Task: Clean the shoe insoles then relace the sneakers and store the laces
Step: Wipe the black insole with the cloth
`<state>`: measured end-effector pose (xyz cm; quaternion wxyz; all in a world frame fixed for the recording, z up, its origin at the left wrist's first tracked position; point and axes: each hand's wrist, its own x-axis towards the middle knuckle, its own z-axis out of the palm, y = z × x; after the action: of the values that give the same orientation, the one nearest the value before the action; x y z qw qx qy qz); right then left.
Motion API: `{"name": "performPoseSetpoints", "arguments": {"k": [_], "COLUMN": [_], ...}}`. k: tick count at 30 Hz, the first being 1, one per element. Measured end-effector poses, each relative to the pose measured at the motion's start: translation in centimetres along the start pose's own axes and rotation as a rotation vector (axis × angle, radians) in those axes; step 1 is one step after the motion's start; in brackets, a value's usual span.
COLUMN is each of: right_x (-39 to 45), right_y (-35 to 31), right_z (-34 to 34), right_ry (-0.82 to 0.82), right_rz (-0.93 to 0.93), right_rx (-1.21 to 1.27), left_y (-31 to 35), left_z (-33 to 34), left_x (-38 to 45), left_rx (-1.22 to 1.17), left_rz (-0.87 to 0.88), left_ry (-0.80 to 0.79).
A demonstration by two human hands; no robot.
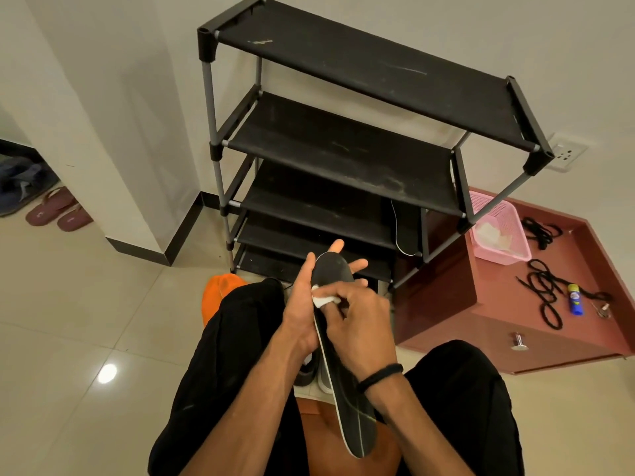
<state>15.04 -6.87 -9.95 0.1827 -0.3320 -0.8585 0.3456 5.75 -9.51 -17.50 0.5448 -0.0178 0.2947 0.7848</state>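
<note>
A long black insole with a pale edge stands upright between my knees. My left hand supports it from behind, fingers straight and spread past its tip. My right hand pinches a small white wipe against the insole's upper face. Under my hands a grey sneaker sits on the floor, mostly hidden. A second insole leans on a lower shelf of the shoe rack. Black laces lie loose on the reddish cabinet top.
A pink basket with white wipes and a small blue and yellow bottle sit on the cabinet. An orange cloth lies by my left knee. Sandals rest by the far left wall. A wall socket is behind the rack.
</note>
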Motion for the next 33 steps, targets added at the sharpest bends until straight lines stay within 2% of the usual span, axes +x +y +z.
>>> {"name": "performPoseSetpoints", "arguments": {"k": [3,6,13,20,23,27,33], "right_x": [-1.8,-2.5,2.4,8.2,6.6,2.0,3.0], "right_y": [0.4,1.6,1.2,1.4,1.7,3.1,4.3], "right_z": [-0.4,0.4,1.5,0.3,0.6,1.4,0.1], "right_ry": [-0.025,0.083,0.19,0.136,0.114,-0.008,0.087], "right_rz": [-0.038,-0.105,-0.094,-0.225,-0.232,-0.171,-0.253], "right_rx": [0.01,-0.023,-0.2,-0.441,-0.48,-0.464,-0.52], "left_y": [0.4,0.1,-1.5,-1.2,-0.9,-0.3,-0.9], "left_z": [0.7,1.2,1.1,1.7,1.4,0.7,1.5], "left_x": [0.3,0.1,-1.2,-1.4,-1.1,-0.6,-1.1], "left_rx": [-0.086,-0.107,-0.114,-0.032,-0.068,-0.031,0.003], "left_rz": [0.013,-0.045,-0.116,-0.046,-0.045,-0.056,-0.083], "left_ry": [0.039,0.075,0.067,0.073,0.068,0.067,0.055]}}
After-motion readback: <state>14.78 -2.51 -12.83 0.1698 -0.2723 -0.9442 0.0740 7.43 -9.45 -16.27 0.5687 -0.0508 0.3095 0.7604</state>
